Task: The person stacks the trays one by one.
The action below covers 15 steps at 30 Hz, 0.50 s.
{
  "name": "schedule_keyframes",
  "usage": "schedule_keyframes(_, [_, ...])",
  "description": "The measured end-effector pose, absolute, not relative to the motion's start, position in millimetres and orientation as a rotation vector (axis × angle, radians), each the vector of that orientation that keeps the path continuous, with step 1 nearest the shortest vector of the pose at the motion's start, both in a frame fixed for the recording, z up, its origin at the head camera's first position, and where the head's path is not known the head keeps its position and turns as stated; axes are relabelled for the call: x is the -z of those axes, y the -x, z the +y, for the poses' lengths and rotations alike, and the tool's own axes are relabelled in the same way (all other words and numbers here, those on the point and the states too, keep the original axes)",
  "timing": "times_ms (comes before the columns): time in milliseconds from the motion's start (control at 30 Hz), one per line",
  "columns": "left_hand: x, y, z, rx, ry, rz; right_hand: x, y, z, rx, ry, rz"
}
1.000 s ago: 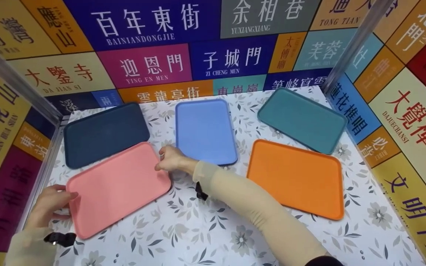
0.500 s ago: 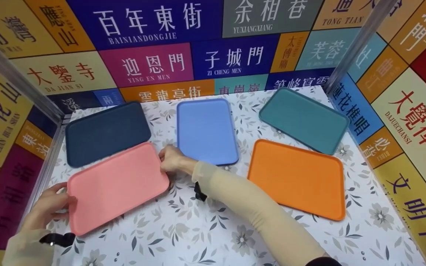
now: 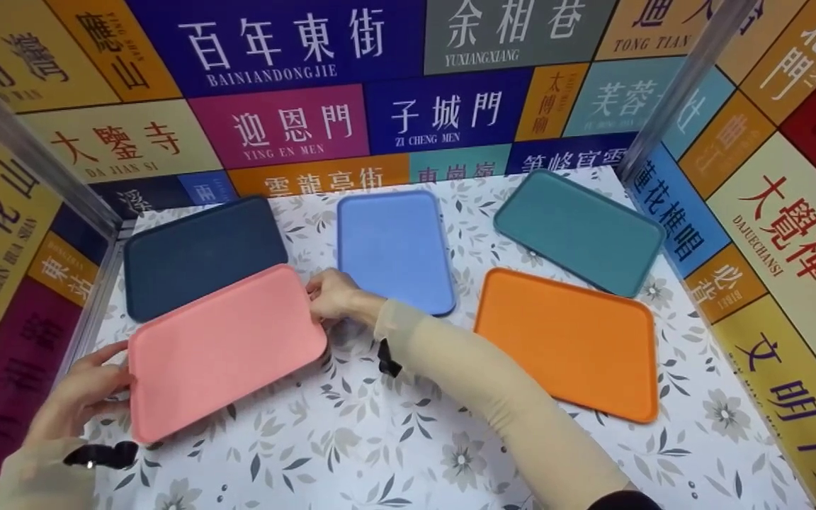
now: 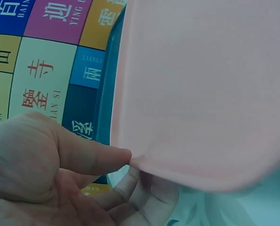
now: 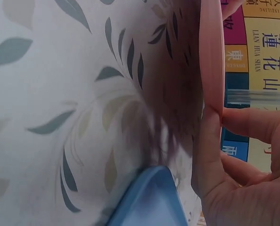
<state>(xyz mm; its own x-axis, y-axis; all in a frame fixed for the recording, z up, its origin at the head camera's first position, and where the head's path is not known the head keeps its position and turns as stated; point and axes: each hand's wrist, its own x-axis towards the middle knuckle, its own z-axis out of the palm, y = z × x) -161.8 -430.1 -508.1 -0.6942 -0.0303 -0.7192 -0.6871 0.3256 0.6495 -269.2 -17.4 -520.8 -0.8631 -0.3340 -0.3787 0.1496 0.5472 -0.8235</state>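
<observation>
A pink tray (image 3: 227,350) is held at its two short ends, raised off the table. My left hand (image 3: 86,389) pinches its left rim, thumb on top and fingers beneath, as the left wrist view shows on the pink tray (image 4: 201,94). At the opposite end my right hand (image 3: 333,294) pinches the right rim; in the right wrist view the tray (image 5: 212,56) appears edge-on between thumb and fingers, with a gap above the cloth. A dark navy tray (image 3: 202,248) lies just behind the pink one, partly covered by it.
A periwinkle blue tray (image 3: 394,248) lies close beyond the right hand. An orange tray (image 3: 567,343) and a teal tray (image 3: 581,230) lie at the right. The leaf-patterned tablecloth (image 3: 351,439) is bounded by sign-printed walls (image 3: 273,120) at the back and sides.
Both hands have lifted the pink tray a little; its near edge has risen and shifted slightly away. The other trays have stayed in place.
</observation>
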Motion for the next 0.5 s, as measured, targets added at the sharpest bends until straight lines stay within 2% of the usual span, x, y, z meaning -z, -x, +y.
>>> schedule_keyframes(300, [497,178,-423,-1.424,0.644,2.015,503,279,-2,1.373,0.09,2.224])
schedule_keyframes(500, [494,187,-411,-1.508,0.54,2.026,498,291,13,1.367,0.09,2.248])
